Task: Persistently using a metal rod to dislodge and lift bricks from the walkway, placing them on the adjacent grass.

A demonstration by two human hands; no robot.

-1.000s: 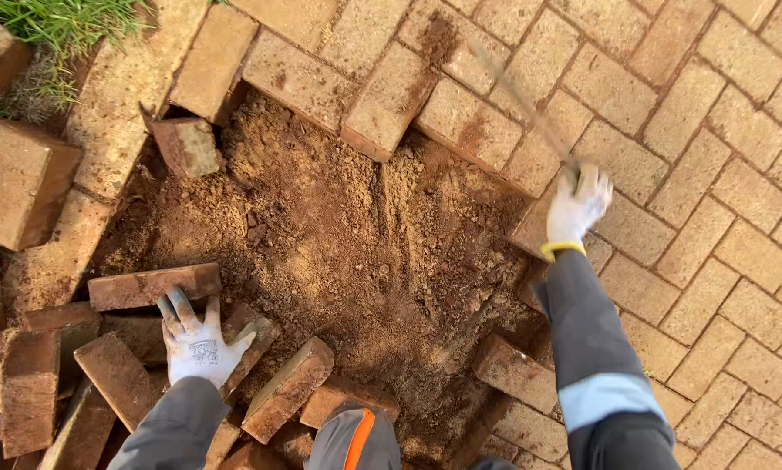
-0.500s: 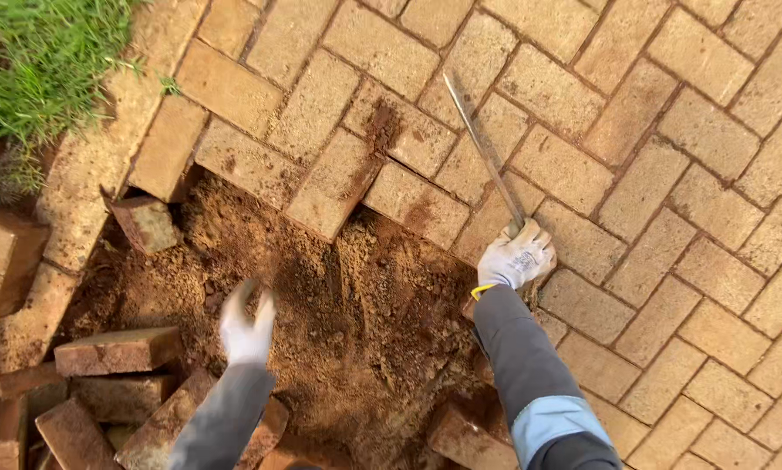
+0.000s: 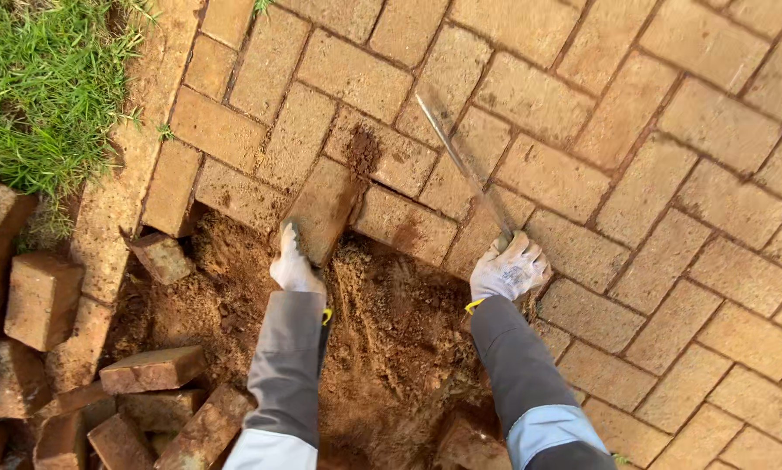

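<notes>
at the far left a patch of grass (image 3: 47,87) meets a pale stone kerb (image 3: 134,178), and below it a heap of loose bricks (image 3: 104,383) lies stacked and tipped beside the pit of bare soil (image 3: 391,348) where paving has been taken out. moving right, the person's left hand (image 3: 295,265), in a white glove, has come forward from the loose bricks, where it rested a second ago, to the far edge of the pit; it now lies against the near end of a paver (image 3: 326,209) that still sits in the herringbone pattern at the lip of the hole, fingers curled on its edge, though whether they truly grip it cannot be told from here. a dark smear of soil (image 3: 363,150) marks the brick just beyond. further right, the right hand (image 3: 508,270), also gloved, is closed round the handle of a long thin metal tool (image 3: 461,161), whose blade runs up and to the left across the laid paving (image 3: 670,174); the hand itself rests at the pit's right edge, much as it did before. the shift suggests the work has turned from the removed bricks to the next paver at the edge, with the tool kept ready nearby but not touching that brick.
</notes>
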